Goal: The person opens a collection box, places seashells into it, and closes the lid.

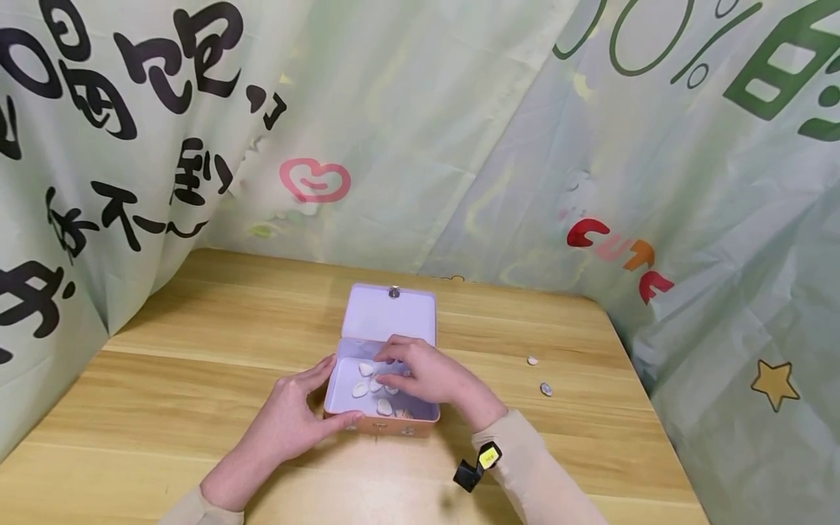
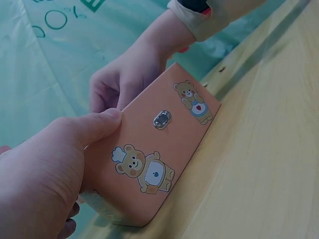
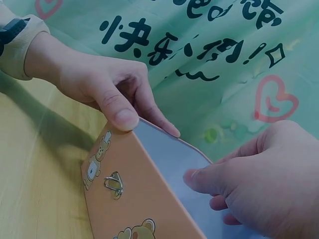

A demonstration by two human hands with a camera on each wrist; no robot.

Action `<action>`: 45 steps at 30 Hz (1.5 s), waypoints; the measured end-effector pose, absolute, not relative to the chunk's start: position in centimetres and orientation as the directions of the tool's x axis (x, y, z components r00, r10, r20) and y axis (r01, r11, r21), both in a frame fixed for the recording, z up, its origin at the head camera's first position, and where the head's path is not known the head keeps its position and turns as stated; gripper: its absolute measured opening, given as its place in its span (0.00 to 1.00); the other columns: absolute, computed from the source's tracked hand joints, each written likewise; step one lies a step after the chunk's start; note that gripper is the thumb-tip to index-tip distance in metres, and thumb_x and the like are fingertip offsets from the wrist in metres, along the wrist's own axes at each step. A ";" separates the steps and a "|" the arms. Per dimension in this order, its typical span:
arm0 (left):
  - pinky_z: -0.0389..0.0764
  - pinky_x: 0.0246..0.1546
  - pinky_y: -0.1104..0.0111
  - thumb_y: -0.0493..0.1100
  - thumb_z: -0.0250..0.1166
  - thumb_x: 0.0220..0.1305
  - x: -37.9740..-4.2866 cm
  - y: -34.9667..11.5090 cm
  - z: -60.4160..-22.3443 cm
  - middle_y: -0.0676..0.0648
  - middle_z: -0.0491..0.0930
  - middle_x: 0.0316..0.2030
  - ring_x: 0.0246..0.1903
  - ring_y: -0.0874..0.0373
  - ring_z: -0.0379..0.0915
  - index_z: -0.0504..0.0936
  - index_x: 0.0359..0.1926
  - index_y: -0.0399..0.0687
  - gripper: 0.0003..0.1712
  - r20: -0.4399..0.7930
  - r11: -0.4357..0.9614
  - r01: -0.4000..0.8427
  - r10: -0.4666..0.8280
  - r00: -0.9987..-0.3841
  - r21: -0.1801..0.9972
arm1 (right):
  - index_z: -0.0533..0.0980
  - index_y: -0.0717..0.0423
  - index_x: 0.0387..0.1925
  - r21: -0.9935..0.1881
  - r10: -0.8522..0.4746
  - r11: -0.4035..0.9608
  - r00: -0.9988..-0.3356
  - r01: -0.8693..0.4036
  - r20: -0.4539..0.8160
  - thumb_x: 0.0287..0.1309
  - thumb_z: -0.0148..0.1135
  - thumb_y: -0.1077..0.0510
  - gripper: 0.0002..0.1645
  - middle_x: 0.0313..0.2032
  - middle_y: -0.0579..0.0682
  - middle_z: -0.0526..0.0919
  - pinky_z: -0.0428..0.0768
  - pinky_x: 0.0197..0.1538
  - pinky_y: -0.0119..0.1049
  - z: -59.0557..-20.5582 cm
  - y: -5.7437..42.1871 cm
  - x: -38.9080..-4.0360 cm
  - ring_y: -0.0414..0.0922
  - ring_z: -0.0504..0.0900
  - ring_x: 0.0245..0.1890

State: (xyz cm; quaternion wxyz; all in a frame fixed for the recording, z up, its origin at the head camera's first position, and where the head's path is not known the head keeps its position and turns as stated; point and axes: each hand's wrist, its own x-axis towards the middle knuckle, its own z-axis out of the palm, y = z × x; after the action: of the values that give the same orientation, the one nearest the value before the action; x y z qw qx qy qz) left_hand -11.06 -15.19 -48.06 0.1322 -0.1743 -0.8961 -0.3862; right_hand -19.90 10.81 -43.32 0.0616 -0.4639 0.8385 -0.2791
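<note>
A hinged tin box [image 1: 383, 424] stands on the table with its lilac lid [image 1: 390, 313] raised at the back. Bears and a metal clasp mark its orange front. My left hand [image 1: 292, 408] grips the box's near left corner, thumb on the front rim and fingers along the left side. Small white shell-like pieces [image 1: 359, 389], several of them, lie loose on the lilac floor inside. My right hand [image 1: 423, 370] reaches in over the right rim, thumb and forefinger apart above the pieces. Its lower fingertips are hidden in the right wrist view, behind the box front.
Two small pieces lie on the wooden table [image 1: 262, 306] right of the box: a whitish one [image 1: 532, 360] and a grey oval one [image 1: 546, 389]. Printed cloth [image 1: 407, 146] hangs behind the table and along its sides. A small black device [image 1: 469, 474] sits by my right cuff.
</note>
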 end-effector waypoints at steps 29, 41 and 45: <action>0.76 0.62 0.50 0.73 0.81 0.46 -10.8 -15.0 -48.3 0.35 0.75 0.67 0.64 0.39 0.74 0.75 0.69 0.29 0.64 0.356 0.639 0.406 0.213 -0.910 0.653 | 0.86 0.60 0.49 -0.580 -0.621 0.430 -0.693 -0.692 0.366 0.67 0.72 0.64 0.10 0.48 0.50 0.87 0.87 0.51 0.52 -41.1 19.1 -18.9 0.52 0.86 0.47; 0.76 0.61 0.48 0.70 0.83 0.47 -10.8 -15.2 -48.1 0.35 0.76 0.66 0.64 0.38 0.75 0.76 0.67 0.27 0.61 0.354 0.642 0.397 0.204 -0.913 0.656 | 0.86 0.58 0.49 -0.484 -0.557 0.515 -0.706 -0.707 0.438 0.63 0.74 0.68 0.13 0.47 0.46 0.86 0.87 0.46 0.49 -41.3 24.8 -18.8 0.50 0.86 0.44; 0.76 0.62 0.48 0.73 0.80 0.47 -10.8 -15.2 -48.1 0.34 0.75 0.66 0.64 0.37 0.75 0.76 0.67 0.27 0.63 0.363 0.646 0.407 0.208 -0.908 0.646 | 0.86 0.59 0.49 -0.486 -0.526 0.546 -0.731 -0.682 0.434 0.62 0.74 0.70 0.14 0.47 0.46 0.86 0.86 0.45 0.50 -41.7 26.7 -18.7 0.51 0.85 0.44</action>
State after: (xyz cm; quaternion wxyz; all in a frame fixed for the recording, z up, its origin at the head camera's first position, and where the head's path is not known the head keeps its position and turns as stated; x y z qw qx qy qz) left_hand -10.77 -15.24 -48.05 0.1289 -0.1712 -0.8980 -0.3843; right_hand -18.66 26.72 -41.65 -0.1191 -0.3468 0.8712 -0.3264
